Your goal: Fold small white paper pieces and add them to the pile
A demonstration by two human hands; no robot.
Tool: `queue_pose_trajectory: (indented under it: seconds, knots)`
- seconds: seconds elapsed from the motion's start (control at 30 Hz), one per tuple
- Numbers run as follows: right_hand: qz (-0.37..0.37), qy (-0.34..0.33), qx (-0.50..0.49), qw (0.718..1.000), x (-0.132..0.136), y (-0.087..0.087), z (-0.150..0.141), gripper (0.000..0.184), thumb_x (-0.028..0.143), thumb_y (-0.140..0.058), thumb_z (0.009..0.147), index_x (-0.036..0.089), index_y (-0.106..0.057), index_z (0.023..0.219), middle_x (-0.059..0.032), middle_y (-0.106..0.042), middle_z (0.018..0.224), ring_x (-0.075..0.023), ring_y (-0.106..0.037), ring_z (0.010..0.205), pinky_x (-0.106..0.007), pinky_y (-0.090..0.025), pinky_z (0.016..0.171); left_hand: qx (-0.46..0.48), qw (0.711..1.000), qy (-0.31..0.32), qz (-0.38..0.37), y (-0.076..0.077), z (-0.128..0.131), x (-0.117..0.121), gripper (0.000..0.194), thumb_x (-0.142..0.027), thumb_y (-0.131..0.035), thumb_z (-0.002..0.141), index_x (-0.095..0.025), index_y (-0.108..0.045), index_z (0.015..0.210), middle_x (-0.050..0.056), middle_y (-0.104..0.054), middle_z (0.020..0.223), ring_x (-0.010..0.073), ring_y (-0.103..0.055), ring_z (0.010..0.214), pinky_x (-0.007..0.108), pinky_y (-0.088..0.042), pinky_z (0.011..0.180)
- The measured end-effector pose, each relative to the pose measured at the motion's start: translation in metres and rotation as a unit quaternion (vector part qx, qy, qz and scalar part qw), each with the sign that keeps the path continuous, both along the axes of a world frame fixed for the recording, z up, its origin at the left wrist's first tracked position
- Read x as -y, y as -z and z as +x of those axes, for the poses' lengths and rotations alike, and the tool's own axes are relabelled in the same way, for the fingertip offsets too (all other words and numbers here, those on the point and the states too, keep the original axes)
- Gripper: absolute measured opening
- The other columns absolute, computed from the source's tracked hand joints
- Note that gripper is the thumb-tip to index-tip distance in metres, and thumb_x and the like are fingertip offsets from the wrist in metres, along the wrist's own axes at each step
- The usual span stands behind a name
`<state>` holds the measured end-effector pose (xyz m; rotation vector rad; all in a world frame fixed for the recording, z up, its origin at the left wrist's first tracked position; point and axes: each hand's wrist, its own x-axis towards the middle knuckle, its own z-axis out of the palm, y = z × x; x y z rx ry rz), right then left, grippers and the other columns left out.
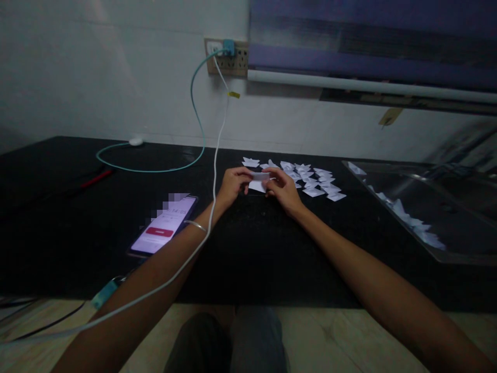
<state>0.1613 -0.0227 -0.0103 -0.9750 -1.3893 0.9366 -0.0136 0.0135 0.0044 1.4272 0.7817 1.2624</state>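
Note:
Between my two hands is a small folded piece of white paper (pixel 258 185), held just above the black countertop. My left hand (pixel 233 185) pinches its left side between thumb and fingers. On the right side, my right hand (pixel 283 189) grips it the same way, its fingertips partly over the sheet. Right behind and to the right of my hands lie several folded white paper boats (pixel 313 190) in loose rows. One paper boat (pixel 250 162) sits just beyond my left fingers.
A lit phone (pixel 163 226) lies left of my left forearm. A white cable (pixel 216 171) hangs from the wall socket (pixel 233 59) across that forearm; a teal cable (pixel 151 170) curves over the countertop (pixel 256 259). More paper boats (pixel 411 220) line the sink (pixel 446 259) edge at right.

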Motion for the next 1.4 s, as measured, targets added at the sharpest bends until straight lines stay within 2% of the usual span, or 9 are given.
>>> queue_pose_trajectory:
  seconds: [0.1, 0.23, 0.33, 0.53, 0.7, 0.87, 1.0, 1.2, 1.4]
  knots:
    - [0.009, 0.03, -0.007, 0.999, -0.001, 0.001, 0.001, 0.027, 0.035, -0.075, 0.074, 0.025, -0.071, 0.099, -0.0045, -0.067, 0.1, -0.0175, -0.06, 0.076, -0.031, -0.054, 0.055, -0.014, 0.999, 0.036, -0.011, 0.0, -0.001, 0.001, 0.005, -0.017, -0.066, 0.07, -0.017, -0.063, 0.065, -0.005, -0.053, 0.045, 0.0066, -0.044, 0.035, 0.022, -0.021, 0.04]
    - [-0.022, 0.055, -0.034, 0.998, -0.003, 0.003, 0.001, 0.024, 0.036, -0.075, 0.072, 0.023, -0.073, 0.092, -0.0051, -0.069, 0.096, -0.02, -0.062, 0.078, -0.033, -0.054, 0.055, -0.024, 0.998, 0.064, -0.002, -0.002, -0.001, 0.004, 0.008, -0.021, -0.065, 0.072, -0.017, -0.062, 0.067, -0.004, -0.055, 0.048, 0.0061, -0.045, 0.037, 0.022, -0.02, 0.04]
    - [-0.05, 0.056, -0.064, 0.995, -0.003, 0.002, 0.001, 0.024, 0.033, -0.077, 0.069, 0.022, -0.073, 0.09, -0.005, -0.07, 0.095, -0.0196, -0.062, 0.079, -0.033, -0.055, 0.056, -0.024, 0.998, 0.059, 0.007, -0.002, -0.001, 0.005, 0.001, -0.017, -0.065, 0.071, -0.017, -0.065, 0.071, -0.003, -0.057, 0.05, 0.0064, -0.046, 0.04, 0.022, -0.022, 0.041]
    - [-0.071, 0.036, -0.083, 0.993, 0.0, -0.003, 0.0, 0.02, 0.03, -0.078, 0.066, 0.023, -0.076, 0.084, -0.0049, -0.072, 0.096, -0.019, -0.063, 0.082, -0.03, -0.055, 0.058, -0.042, 0.999, 0.019, 0.001, 0.001, -0.001, 0.0, 0.007, -0.017, -0.065, 0.073, -0.017, -0.071, 0.076, -0.004, -0.056, 0.049, 0.007, -0.047, 0.037, 0.023, -0.023, 0.04]
    - [-0.068, 0.05, -0.093, 0.992, -0.001, -0.001, -0.001, 0.021, 0.03, -0.08, 0.066, 0.023, -0.078, 0.085, -0.0048, -0.073, 0.096, -0.0187, -0.063, 0.08, -0.032, -0.056, 0.06, -0.037, 0.999, 0.035, -0.018, 0.003, -0.003, 0.0, 0.005, -0.021, -0.067, 0.075, -0.017, -0.067, 0.078, -0.005, -0.054, 0.048, 0.0073, -0.049, 0.039, 0.021, -0.022, 0.04]
    - [-0.065, 0.065, -0.108, 0.99, -0.006, 0.005, 0.001, 0.025, 0.031, -0.082, 0.064, 0.021, -0.079, 0.086, -0.0044, -0.074, 0.095, -0.0188, -0.064, 0.078, -0.032, -0.055, 0.059, -0.021, 0.994, 0.085, -0.067, 0.005, -0.002, -0.002, 0.032, -0.049, -0.063, 0.089, -0.018, -0.059, 0.08, -0.002, -0.058, 0.059, 0.0076, -0.055, 0.044, 0.021, -0.018, 0.039]
    - [-0.054, 0.062, -0.073, 0.994, -0.008, 0.01, 0.003, 0.025, 0.032, -0.08, 0.067, 0.022, -0.08, 0.091, -0.0046, -0.076, 0.095, -0.0187, -0.064, 0.077, -0.031, -0.052, 0.059, -0.088, 0.987, 0.113, -0.076, 0.005, 0.001, -0.005, 0.052, -0.063, -0.05, 0.095, -0.017, -0.06, 0.073, 0.0, -0.057, 0.053, 0.0078, -0.05, 0.04, 0.024, -0.017, 0.039]
    - [-0.024, 0.041, -0.063, 0.997, -0.006, 0.008, 0.004, 0.019, 0.031, -0.078, 0.07, 0.024, -0.081, 0.087, -0.0046, -0.077, 0.094, -0.0189, -0.065, 0.079, -0.031, -0.051, 0.064, -0.124, 0.976, 0.176, -0.025, 0.002, -0.002, -0.001, 0.039, -0.051, -0.063, 0.089, -0.014, -0.068, 0.078, 0.002, -0.062, 0.056, 0.0092, -0.052, 0.045, 0.024, -0.026, 0.044]
    - [-0.06, 0.04, -0.078, 0.994, -0.003, 0.001, 0.003, 0.031, 0.034, -0.072, 0.071, 0.024, -0.075, 0.1, -0.0036, -0.072, 0.096, -0.0164, -0.062, 0.076, -0.026, -0.048, 0.056, -0.121, 0.977, 0.177, 0.005, 0.002, -0.002, 0.001, 0.034, -0.047, -0.071, 0.085, -0.015, -0.064, 0.072, 0.002, -0.063, 0.061, 0.0086, -0.052, 0.051, 0.022, -0.038, 0.053]
